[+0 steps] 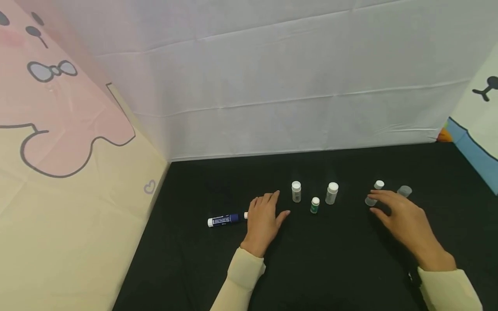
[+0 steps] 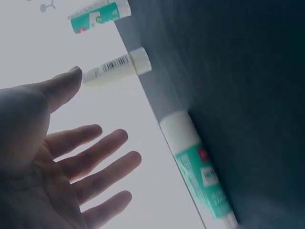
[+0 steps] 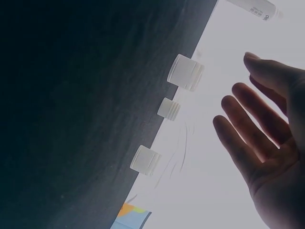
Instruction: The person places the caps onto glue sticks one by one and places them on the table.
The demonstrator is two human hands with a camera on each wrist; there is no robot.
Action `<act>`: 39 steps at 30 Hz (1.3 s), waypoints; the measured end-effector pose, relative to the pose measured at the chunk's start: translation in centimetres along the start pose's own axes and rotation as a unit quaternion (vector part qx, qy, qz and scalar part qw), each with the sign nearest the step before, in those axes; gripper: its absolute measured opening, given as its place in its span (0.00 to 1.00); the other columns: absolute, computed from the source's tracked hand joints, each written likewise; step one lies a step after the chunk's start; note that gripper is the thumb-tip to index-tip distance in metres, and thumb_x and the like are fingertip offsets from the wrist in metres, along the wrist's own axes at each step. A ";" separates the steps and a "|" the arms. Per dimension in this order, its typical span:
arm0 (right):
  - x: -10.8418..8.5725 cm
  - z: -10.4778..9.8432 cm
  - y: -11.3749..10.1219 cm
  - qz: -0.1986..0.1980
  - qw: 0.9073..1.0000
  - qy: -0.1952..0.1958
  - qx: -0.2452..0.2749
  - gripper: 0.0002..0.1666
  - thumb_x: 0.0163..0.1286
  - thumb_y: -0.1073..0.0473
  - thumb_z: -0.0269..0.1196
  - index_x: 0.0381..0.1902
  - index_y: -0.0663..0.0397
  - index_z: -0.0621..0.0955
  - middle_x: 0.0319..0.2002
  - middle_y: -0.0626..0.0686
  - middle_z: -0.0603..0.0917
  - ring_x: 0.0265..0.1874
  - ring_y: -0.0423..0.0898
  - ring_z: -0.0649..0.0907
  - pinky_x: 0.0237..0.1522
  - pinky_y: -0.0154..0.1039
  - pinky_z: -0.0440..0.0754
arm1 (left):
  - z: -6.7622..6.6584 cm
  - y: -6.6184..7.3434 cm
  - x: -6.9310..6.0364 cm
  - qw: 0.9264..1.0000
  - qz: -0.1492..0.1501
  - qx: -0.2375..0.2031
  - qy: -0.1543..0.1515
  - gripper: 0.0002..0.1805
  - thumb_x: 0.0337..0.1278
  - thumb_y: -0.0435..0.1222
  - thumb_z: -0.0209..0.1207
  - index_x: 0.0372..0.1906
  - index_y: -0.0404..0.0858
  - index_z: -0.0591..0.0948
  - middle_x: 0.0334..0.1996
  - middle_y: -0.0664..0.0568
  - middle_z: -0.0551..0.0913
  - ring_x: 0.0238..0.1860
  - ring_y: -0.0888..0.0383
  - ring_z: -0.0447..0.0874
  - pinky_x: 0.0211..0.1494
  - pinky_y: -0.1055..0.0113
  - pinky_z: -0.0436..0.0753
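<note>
In the head view my left hand (image 1: pixel 262 222) hovers with fingers spread and holds nothing. Just left of it lies a tube with a dark blue label (image 1: pixel 223 220) and white end, and a white end piece (image 1: pixel 246 215) peeks out beside my hand. To its right stand two white-capped tubes (image 1: pixel 296 191) (image 1: pixel 331 193) and a smaller green-labelled tube (image 1: pixel 314 205), which look like glue sticks. My right hand (image 1: pixel 404 220), loosely curved and holding nothing, overlaps a translucent cap (image 1: pixel 371 201) in the head view; the right wrist view shows the fingers apart from the caps (image 3: pixel 186 72).
A small white cap (image 1: pixel 379 185) and another translucent cap (image 1: pixel 404 191) sit near my right hand. Black cloth (image 1: pixel 311 259) covers the table. A white curtain (image 1: pixel 272 86) hangs behind it, with a printed cloth (image 1: pixel 58 216) at the left.
</note>
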State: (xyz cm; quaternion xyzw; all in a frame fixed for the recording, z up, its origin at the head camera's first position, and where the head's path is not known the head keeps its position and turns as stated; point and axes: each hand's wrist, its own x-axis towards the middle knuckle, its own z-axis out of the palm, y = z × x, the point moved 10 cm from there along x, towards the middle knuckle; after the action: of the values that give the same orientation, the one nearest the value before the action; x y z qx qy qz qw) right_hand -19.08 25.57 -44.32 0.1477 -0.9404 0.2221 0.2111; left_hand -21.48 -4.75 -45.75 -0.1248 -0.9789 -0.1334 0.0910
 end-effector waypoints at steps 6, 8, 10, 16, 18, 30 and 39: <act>0.1 0.1 0.1 0.004 1.000 -0.006 0.002 0.28 0.48 0.70 0.82 0.49 0.61 0.88 0.53 0.64 0.88 0.47 0.67 0.87 0.40 0.67 0.83 | -0.1 0.7 0.6 0.999 -0.013 -0.038 0.017 0.34 0.64 0.50 0.72 0.69 0.39 0.80 0.59 0.47 0.87 0.59 0.49 0.85 0.69 0.51 0.79; 0.1 0.1 0.1 0.006 1.000 -0.008 0.002 0.27 0.49 0.70 0.82 0.49 0.61 0.88 0.53 0.64 0.88 0.47 0.67 0.87 0.41 0.68 0.83 | -0.1 0.9 0.9 0.998 -0.021 -0.056 0.019 0.33 0.64 0.49 0.73 0.69 0.39 0.81 0.58 0.47 0.87 0.58 0.48 0.86 0.68 0.51 0.79; 0.2 0.2 0.1 0.008 1.000 -0.009 0.003 0.27 0.49 0.70 0.82 0.50 0.62 0.88 0.53 0.64 0.88 0.48 0.67 0.86 0.42 0.68 0.83 | 0.1 1.0 1.1 0.997 -0.028 -0.067 0.016 0.33 0.65 0.48 0.72 0.69 0.39 0.80 0.58 0.47 0.87 0.59 0.48 0.86 0.68 0.51 0.79; 0.3 0.2 0.0 0.010 1.000 -0.014 0.002 0.27 0.50 0.70 0.82 0.50 0.62 0.87 0.54 0.65 0.88 0.49 0.68 0.86 0.43 0.68 0.83 | 0.6 1.3 1.8 0.995 -0.039 -0.093 0.013 0.32 0.64 0.47 0.73 0.68 0.38 0.81 0.58 0.46 0.87 0.58 0.49 0.87 0.69 0.51 0.79; 0.3 0.2 0.1 0.011 1.000 -0.016 0.002 0.27 0.50 0.70 0.82 0.50 0.63 0.87 0.54 0.65 0.87 0.49 0.68 0.86 0.43 0.68 0.83 | 0.8 1.4 1.9 0.994 -0.043 -0.100 0.009 0.32 0.64 0.46 0.73 0.68 0.37 0.81 0.58 0.46 0.87 0.58 0.49 0.87 0.69 0.51 0.79; 0.4 0.4 0.5 0.014 1.000 -0.022 -0.002 0.28 0.50 0.71 0.81 0.51 0.63 0.87 0.55 0.66 0.86 0.49 0.68 0.86 0.41 0.68 0.83 | 1.6 1.4 2.5 0.989 -0.069 -0.127 -0.001 0.33 0.64 0.44 0.73 0.70 0.35 0.79 0.61 0.42 0.86 0.59 0.46 0.87 0.67 0.50 0.81; 0.4 0.7 0.8 0.020 0.999 -0.027 0.000 0.28 0.51 0.71 0.80 0.52 0.63 0.86 0.55 0.66 0.86 0.49 0.69 0.85 0.41 0.69 0.83 | 2.3 1.6 3.2 0.989 -0.069 -0.132 -0.006 0.33 0.65 0.44 0.73 0.70 0.35 0.79 0.58 0.42 0.88 0.56 0.46 0.88 0.62 0.50 0.84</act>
State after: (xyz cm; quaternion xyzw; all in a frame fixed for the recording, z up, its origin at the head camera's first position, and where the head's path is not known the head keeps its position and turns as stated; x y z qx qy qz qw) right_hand -19.95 25.81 -44.95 0.1343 -0.9486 0.2221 0.1812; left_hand -24.46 -1.87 -46.86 -0.0683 -0.9597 -0.2664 0.0585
